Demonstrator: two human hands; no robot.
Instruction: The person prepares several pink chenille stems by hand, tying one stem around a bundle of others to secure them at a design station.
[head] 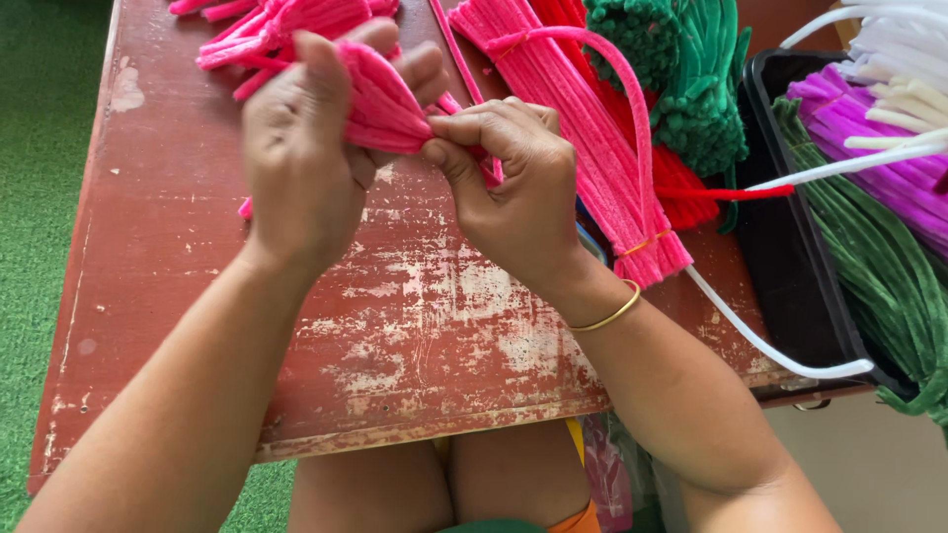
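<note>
Nearest to me were the knees and both forearms, the right wrist wearing a thin gold bangle [610,316]. Above them lay the worn red table [395,336], its paint scraped pale in wide patches. Over its middle I noted the left hand [306,168] wrapped around a fan of folded pink stems [380,104], fingers curled tight over the loops, while the right hand [518,197] pinched the gathered base of that same bundle between thumb and forefinger. The hands met at the pinch point, both clamped on the bundle, which was held just above the table and not resting on it. Risk, as I judged it: the pinch covered only a narrow waist, so a loosened thumb could let the loops spring apart and the fold be lost; the wire cores could also prick a fingertip under that pressure. Beyond the hands lay a tied pink bundle [583,128] with one stem arching over it, then loose pink stems [247,35] at the far edge, red stems [691,202] and dark green stems [681,79]. To the right a black tray [790,286] held purple stems [869,148], white stems [904,59] and green ones; a white stem [760,341] trailed over the table edge and could snag the right arm.
</note>
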